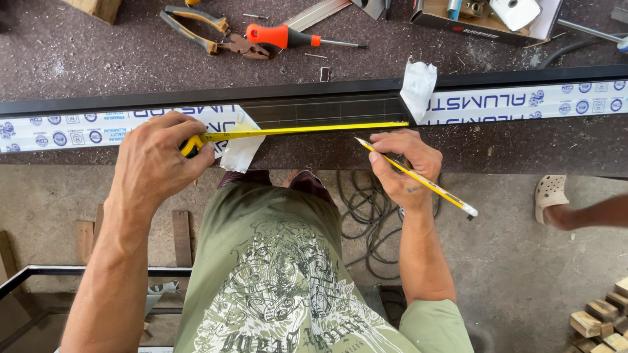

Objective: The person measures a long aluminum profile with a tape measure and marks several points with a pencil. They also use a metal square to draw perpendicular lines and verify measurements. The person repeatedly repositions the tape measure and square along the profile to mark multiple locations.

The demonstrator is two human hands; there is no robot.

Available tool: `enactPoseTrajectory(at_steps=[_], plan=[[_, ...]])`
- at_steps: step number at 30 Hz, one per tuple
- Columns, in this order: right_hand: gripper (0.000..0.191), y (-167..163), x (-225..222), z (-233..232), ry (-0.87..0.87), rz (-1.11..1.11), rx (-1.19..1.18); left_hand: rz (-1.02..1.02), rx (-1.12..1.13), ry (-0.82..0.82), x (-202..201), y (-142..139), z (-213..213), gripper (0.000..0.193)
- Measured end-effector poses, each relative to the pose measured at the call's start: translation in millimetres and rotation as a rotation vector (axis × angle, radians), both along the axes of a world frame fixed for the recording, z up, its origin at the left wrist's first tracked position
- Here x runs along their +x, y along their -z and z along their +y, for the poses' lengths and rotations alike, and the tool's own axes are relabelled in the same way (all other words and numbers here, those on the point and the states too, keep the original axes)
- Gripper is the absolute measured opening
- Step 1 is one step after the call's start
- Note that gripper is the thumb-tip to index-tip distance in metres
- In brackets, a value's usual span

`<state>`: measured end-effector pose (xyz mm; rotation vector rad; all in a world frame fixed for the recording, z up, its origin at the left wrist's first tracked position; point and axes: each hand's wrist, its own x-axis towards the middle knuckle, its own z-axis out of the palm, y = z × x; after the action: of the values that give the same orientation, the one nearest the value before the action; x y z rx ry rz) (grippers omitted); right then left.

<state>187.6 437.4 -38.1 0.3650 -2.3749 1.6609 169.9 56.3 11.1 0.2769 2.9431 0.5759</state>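
My left hand [159, 155] grips a yellow tape measure [191, 144] at the bench's near edge. Its yellow blade [307, 129] runs right along a long black aluminium profile [327, 108] whose white protective film [523, 103] is peeled back in the middle. My right hand [402, 162] holds a yellow pencil [418, 178] with the tip pointing up-left, close to the blade's right part. A curled flap of peeled film [417, 88] stands up at the blade's far end, another flap [239, 147] lies by my left hand.
On the dark bench [98, 59] lie pliers [203, 29], a red-handled screwdriver [288, 36] and a cardboard box of parts [484, 16]. Black cable [366, 216] coils on the floor. Another person's foot in a pale clog [549, 195] is at right; wood blocks [602, 320] lie bottom right.
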Motion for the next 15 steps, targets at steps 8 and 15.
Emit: enactPoseTrajectory(at_steps=[8, 15], plan=[[0.012, 0.6, -4.6, -8.5, 0.05, 0.001, 0.113, -0.017, 0.004, -0.003, 0.1, 5.0, -2.8, 0.028], [0.012, 1.6, -5.1, -10.0, 0.061, 0.002, 0.138, 0.022, 0.001, 0.018, 1.5, 7.0, -4.4, 0.027]])
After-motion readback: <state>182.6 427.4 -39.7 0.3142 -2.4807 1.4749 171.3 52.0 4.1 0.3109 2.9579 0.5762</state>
